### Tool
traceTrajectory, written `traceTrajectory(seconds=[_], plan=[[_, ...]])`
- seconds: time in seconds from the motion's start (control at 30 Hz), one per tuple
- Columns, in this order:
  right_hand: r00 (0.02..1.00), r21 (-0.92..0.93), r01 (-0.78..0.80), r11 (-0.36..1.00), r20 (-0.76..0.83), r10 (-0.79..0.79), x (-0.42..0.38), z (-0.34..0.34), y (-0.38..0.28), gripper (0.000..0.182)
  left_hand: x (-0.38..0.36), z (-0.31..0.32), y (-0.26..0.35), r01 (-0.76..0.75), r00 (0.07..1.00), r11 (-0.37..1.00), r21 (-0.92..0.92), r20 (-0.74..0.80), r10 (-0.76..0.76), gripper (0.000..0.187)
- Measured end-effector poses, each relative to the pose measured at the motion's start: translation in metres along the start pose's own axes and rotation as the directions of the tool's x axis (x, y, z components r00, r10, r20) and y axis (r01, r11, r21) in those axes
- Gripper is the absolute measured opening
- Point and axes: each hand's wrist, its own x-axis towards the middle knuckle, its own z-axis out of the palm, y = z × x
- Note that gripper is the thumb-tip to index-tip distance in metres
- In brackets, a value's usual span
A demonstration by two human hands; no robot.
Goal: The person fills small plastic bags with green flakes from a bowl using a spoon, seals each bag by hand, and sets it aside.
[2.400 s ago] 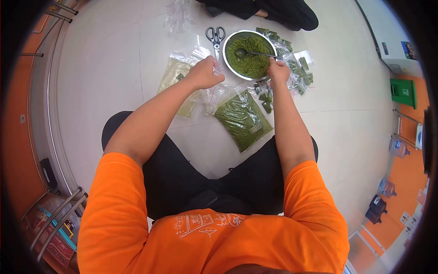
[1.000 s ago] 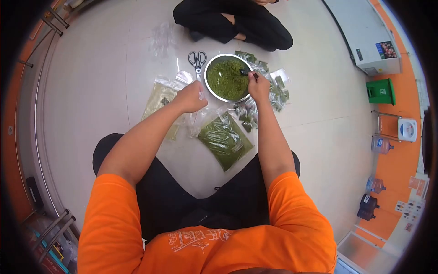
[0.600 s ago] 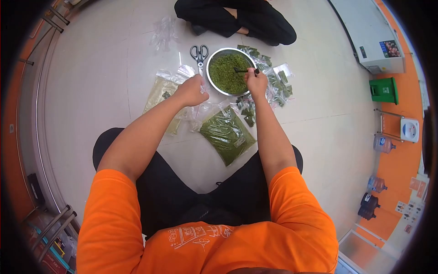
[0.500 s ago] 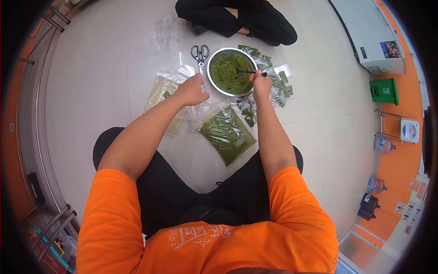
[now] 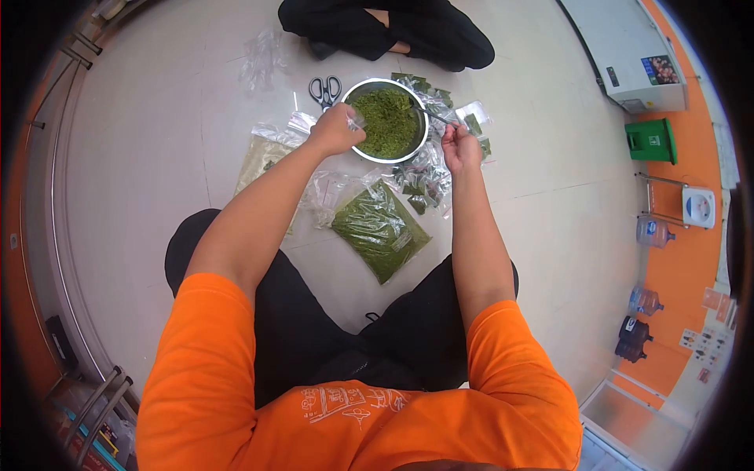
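Note:
A steel bowl of crumbly green mixture stands on the floor in front of me. My right hand, at the bowl's right, is closed on the end of a dark spoon; its head is over the mixture, hard to make out. My left hand is closed at the bowl's left rim, pinching a small clear plastic bag that reaches over the edge. Nearer to me lies a large clear bag of green stuff. A paler filled bag lies left, partly behind my forearm.
Scissors lie left of the bowl. Small bags with green contents spread along its right side. Loose clear plastic lies farther left. Another person's crossed legs are beyond the bowl. A green bin stands at the right wall.
My left hand has moved to the bowl's rim, bringing the clear bag over it. The right hand has drawn back rightward, lifting the spoon's handle off to the side.

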Motion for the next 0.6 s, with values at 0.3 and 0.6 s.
traceTrajectory(seconds=[0.3, 0.6], plan=[[0.993, 0.001, 0.074, 0.997, 0.087, -0.073, -0.045, 0.016, -0.033, 0.027, 0.044, 0.033, 0.034, -0.075, 0.995, 0.997, -0.013, -0.063, 0.074, 0.062], [0.991, 0.001, 0.056, 0.998, 0.124, -0.056, -0.056, 0.013, -0.026, 0.026, 0.055, 0.048, 0.050, -0.119, 0.993, 0.990, -0.081, 0.001, 0.120, 0.068]])
